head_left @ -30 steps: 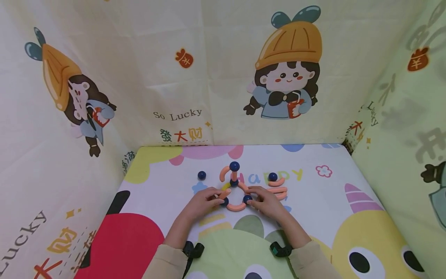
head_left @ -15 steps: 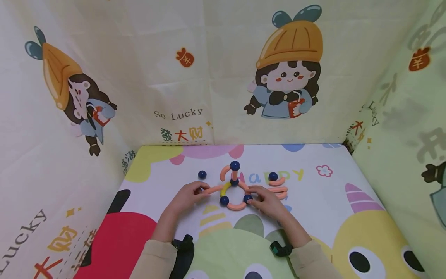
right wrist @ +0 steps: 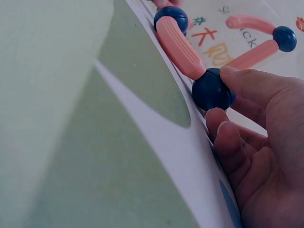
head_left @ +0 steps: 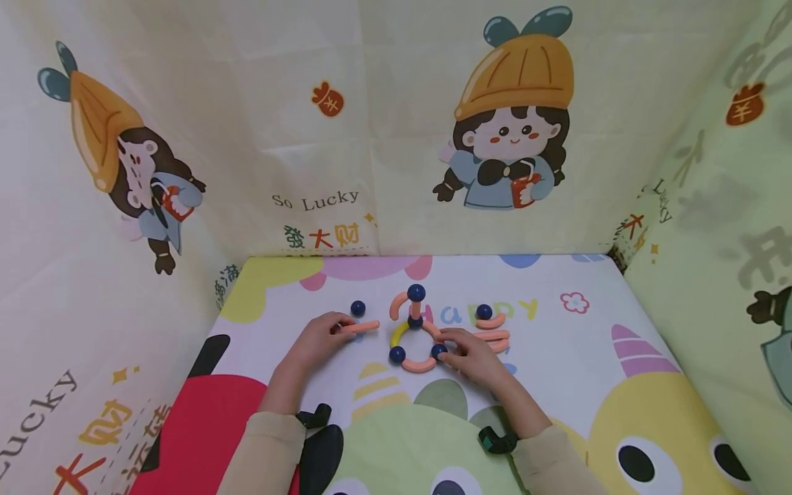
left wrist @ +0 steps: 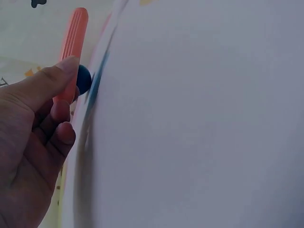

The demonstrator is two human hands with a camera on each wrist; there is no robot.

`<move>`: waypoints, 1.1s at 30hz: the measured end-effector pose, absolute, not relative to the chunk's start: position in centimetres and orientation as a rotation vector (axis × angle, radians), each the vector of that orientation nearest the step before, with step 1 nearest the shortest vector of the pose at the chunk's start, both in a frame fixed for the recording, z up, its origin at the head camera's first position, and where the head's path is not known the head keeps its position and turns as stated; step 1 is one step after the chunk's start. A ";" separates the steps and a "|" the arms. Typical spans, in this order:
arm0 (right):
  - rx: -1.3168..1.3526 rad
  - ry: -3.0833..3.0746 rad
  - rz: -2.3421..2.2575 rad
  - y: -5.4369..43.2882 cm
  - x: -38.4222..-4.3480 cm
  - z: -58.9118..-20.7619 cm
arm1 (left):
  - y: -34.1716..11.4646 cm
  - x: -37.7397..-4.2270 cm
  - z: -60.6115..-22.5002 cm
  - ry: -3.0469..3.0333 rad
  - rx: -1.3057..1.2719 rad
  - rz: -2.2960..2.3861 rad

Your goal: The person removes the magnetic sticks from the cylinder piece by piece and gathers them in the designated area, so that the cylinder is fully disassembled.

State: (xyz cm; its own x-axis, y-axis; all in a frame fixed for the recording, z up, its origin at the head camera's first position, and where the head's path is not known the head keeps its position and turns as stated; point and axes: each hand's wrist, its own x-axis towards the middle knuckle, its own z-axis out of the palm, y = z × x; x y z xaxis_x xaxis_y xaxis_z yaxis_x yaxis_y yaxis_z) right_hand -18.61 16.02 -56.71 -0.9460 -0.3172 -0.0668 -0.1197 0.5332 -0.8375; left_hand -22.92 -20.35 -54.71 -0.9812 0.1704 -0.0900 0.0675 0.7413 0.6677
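My left hand (head_left: 320,338) pinches a salmon-coloured magnetic stick (head_left: 360,327) between thumb and fingers, left of the assembled piece. In the left wrist view this ribbed stick (left wrist: 75,35) points up past the thumb. A loose dark blue ball (head_left: 357,308) sits just behind it. Mid-table stands a ring of curved rods and blue balls, with one yellow rod (head_left: 397,337) and a salmon rod (head_left: 419,366) in front. From its back ball a rod rises to a top ball (head_left: 416,293), where another curved rod hangs. My right hand (head_left: 473,357) grips the ring's right ball (right wrist: 212,89).
To the right lie another blue ball (head_left: 484,312), a curved salmon rod (head_left: 491,323) and further salmon rods (head_left: 493,336). Printed cloth walls (head_left: 396,137) enclose the tabletop (head_left: 544,357) at the back and both sides.
My left hand has moved left and slightly back from the ring, carrying the salmon stick away from its left ball. My right hand stays on the right ball.
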 end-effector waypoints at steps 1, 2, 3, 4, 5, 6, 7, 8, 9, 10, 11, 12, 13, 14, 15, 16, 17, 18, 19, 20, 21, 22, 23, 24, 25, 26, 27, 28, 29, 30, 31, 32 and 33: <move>-0.370 2.562 -1.374 16.0 -18.6 -56.7 | -20.4 -23.0 -54.7 2.797 0.186 1.063; -0.373 2.563 -1.375 16.0 -18.7 -56.8 | -20.5 -23.1 -54.7 2.800 0.182 1.061; -0.374 2.564 -1.372 16.0 -18.7 -56.8 | -20.5 -23.2 -54.6 2.802 0.175 1.062; -0.376 2.564 -1.370 16.0 -18.7 -56.8 | -20.6 -23.3 -54.7 2.805 0.172 1.054; -0.376 2.565 -1.366 16.0 -18.7 -56.8 | -20.7 -23.4 -54.7 2.807 0.168 1.048; -0.379 2.564 -1.366 16.1 -18.7 -56.8 | -20.8 -23.6 -54.7 2.809 0.168 1.041; -0.382 2.564 -1.366 16.1 -18.7 -56.9 | -20.8 -23.7 -54.8 2.809 0.171 1.034; -0.384 2.565 -1.366 16.1 -18.7 -56.9 | -20.9 -23.8 -54.8 2.809 0.175 1.029; -0.384 2.568 -1.363 16.2 -18.7 -56.9 | -21.0 -23.9 -54.9 2.808 0.177 1.026; -0.387 2.570 -1.363 16.2 -18.7 -56.9 | -21.0 -24.0 -55.0 2.808 0.181 1.023; -0.389 2.572 -1.364 16.2 -18.7 -56.9 | -21.0 -24.0 -55.0 2.807 0.188 1.022; -0.392 2.574 -1.363 16.2 -18.7 -57.0 | -21.0 -24.1 -55.0 2.803 0.195 1.025; -0.392 2.574 -1.364 16.2 -18.7 -57.0 | -21.0 -24.1 -55.0 2.800 0.200 1.027; -0.385 2.573 -1.362 16.2 -18.7 -57.0 | -21.0 -24.1 -55.0 2.797 0.204 1.029; -0.381 2.573 -1.360 16.1 -18.7 -57.0 | -21.0 -24.1 -55.0 2.795 0.208 1.030; -0.380 2.570 -1.364 16.1 -18.7 -57.0 | -21.0 -24.1 -55.0 2.794 0.212 1.032; -0.375 2.570 -1.365 16.1 -18.7 -56.9 | -21.0 -24.1 -55.0 2.792 0.215 1.036; -0.370 2.570 -1.365 16.0 -18.7 -56.9 | -21.0 -24.2 -55.0 2.789 0.215 1.040; -0.365 2.571 -1.362 16.0 -18.7 -56.9 | -21.0 -24.2 -55.0 2.790 0.215 1.042; -0.358 2.571 -1.358 16.0 -18.7 -56.8 | -21.0 -24.2 -55.1 2.792 0.223 1.040; -0.365 2.571 -1.363 16.0 -18.7 -56.8 | -21.0 -24.2 -55.1 2.793 0.225 1.044; -0.367 2.569 -1.365 16.0 -18.7 -56.8 | -21.0 -24.3 -55.2 2.794 0.227 1.049; -0.365 2.568 -1.361 16.0 -18.7 -56.8 | -21.0 -24.3 -55.2 2.798 0.229 1.049; -0.367 2.564 -1.363 16.0 -18.7 -56.8 | -21.0 -24.3 -55.3 2.803 0.231 1.046; -0.368 2.559 -1.366 16.0 -18.7 -56.8 | -21.0 -24.3 -55.4 2.808 0.234 1.046; -0.370 2.555 -1.370 16.0 -18.6 -56.8 | -21.0 -24.3 -55.4 2.813 0.236 1.046; -0.378 2.553 -1.376 16.0 -18.6 -56.8 | -21.0 -24.3 -55.5 2.815 0.229 1.052; -0.376 2.552 -1.376 16.0 -18.6 -56.7 | -21.0 -24.2 -55.5 2.819 0.228 1.053; -0.378 2.550 -1.382 16.0 -18.6 -56.7 | -21.0 -24.2 -55.5 2.822 0.224 1.054; -0.379 2.549 -1.386 16.1 -18.6 -56.7 | -21.0 -24.2 -55.6 2.824 0.220 1.058; -0.378 2.550 -1.388 16.1 -18.6 -56.7 | -21.0 -24.1 -55.6 2.827 0.216 1.061; -0.379 2.547 -1.396 16.1 -18.6 -56.7 | -21.0 -24.1 -55.5 2.830 0.212 1.066; -0.380 2.546 -1.403 16.1 -18.6 -56.7 | -21.0 -24.0 -55.5 2.834 0.209 1.069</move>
